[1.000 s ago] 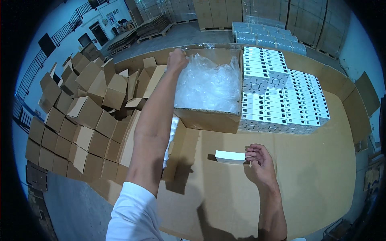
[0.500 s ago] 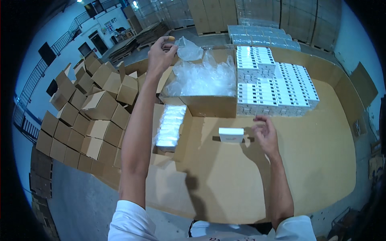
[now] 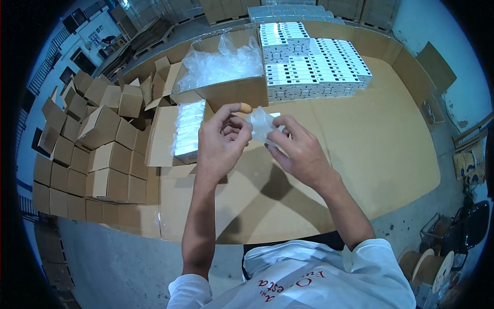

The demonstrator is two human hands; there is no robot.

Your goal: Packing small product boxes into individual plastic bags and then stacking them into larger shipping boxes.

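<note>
Now: both hands on a clear bag

Clear bag [image 3: 261, 124] is pinched between left hand [image 3: 222, 141] and right hand [image 3: 298, 149], held above the cardboard table [image 3: 360, 154]. Just behind: open carton [image 3: 231, 90] full of bags. Wrapped white boxes [image 3: 188, 129] lie left; white box stacks [image 3: 309, 62] behind right; empty cartons [image 3: 92, 139] far left.

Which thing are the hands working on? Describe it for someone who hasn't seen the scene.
Start at the cardboard-covered table; above its middle, left hand and right hand meet. Between their fingertips is a small clear plastic bag, crumpled, unlike the heap of bags in the open carton behind.
</note>
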